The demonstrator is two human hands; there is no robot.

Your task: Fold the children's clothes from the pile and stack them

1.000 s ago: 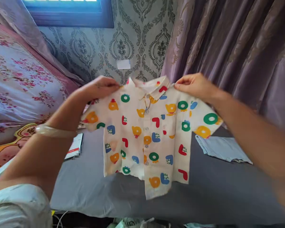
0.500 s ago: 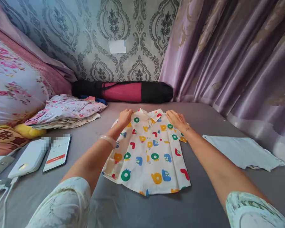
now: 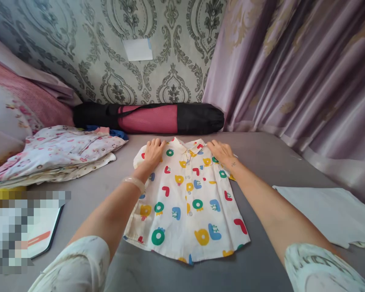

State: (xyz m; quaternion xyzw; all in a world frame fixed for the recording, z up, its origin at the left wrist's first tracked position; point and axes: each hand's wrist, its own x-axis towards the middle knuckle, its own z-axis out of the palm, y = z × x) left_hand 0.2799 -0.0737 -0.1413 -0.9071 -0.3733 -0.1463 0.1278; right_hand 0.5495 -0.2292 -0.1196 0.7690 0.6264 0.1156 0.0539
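A child's short-sleeved shirt (image 3: 182, 211) lies spread front up on the grey sheet, its collar away from me. It is cream with red, yellow, green and blue letter prints and a buttoned front. My left hand (image 3: 154, 152) rests on the shoulder at the left, fingers slightly spread and pointing away. On the other shoulder, beside the collar, lies my right hand (image 3: 221, 152), fingers stretched over the cloth. It covers part of the right sleeve. The undersides of both hands are hidden.
A black and pink rolled bag (image 3: 149, 119) lies along the patterned wall. Folded clothes (image 3: 69, 146) are stacked at left, near a partly blurred phone (image 3: 44, 237). A folded white cloth (image 3: 319, 207) lies at right, below the purple curtain (image 3: 261, 81).
My left hand has turned from a pinch-like hold to lying over the shirt's shoulder, and the left sleeve now shows beside it. My right hand stays on its shoulder. The view has shifted closer.
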